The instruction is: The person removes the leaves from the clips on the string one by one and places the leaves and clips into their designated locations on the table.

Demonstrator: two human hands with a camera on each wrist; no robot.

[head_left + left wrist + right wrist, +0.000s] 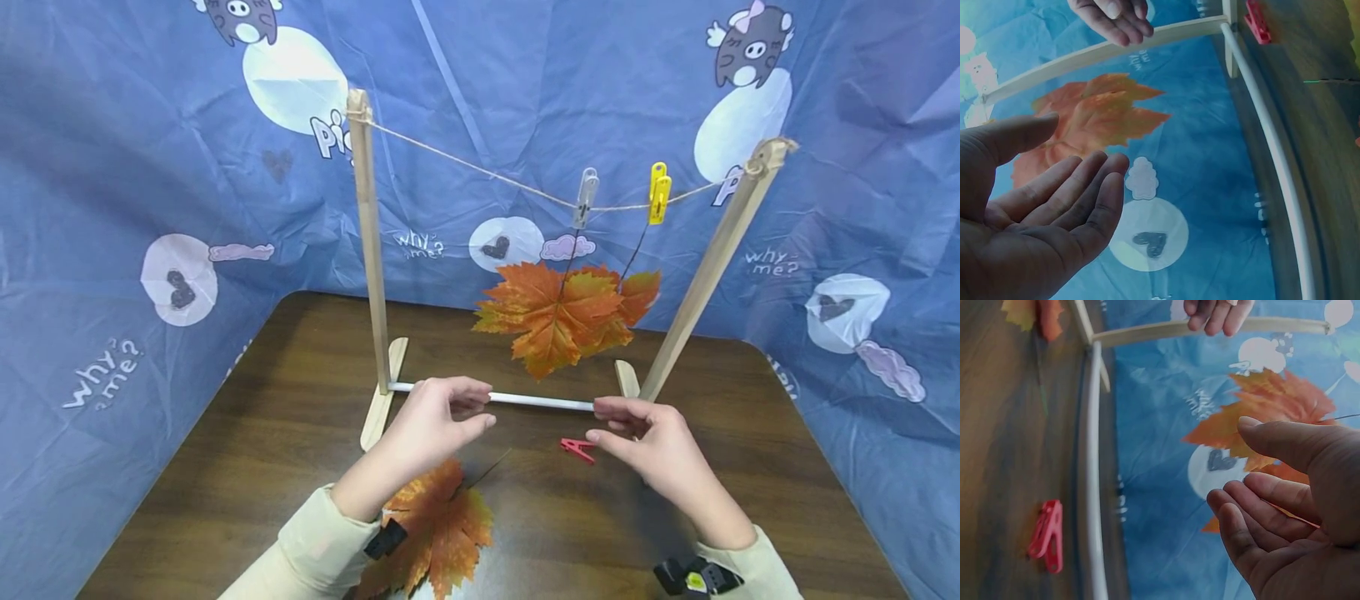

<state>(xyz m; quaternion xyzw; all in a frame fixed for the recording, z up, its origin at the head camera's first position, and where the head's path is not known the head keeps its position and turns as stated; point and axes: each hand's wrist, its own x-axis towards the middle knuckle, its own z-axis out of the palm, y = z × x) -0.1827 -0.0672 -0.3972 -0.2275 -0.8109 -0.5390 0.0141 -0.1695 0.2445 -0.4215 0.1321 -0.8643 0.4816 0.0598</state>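
Both hands hover above the table, holding nothing, with fingers relaxed and thumbs apart from them. My left hand (442,417) is over the left part of the white crossbar (540,402); my right hand (652,437) is by its right end. Beneath the left forearm an orange maple leaf (442,525) lies on the table, partly covered by the sleeve. A red clothespin (577,450) lies near the right thumb. Two more orange leaves (558,312) hang by their stems from a string (480,171), one in a grey clothespin (586,198), the other in a yellow clothespin (658,194).
The string is tied between a left wooden post (369,242) and a leaning right post (712,267), each on a flat wooden foot. Behind the brown table (247,467) hangs a blue printed cloth (420,50).
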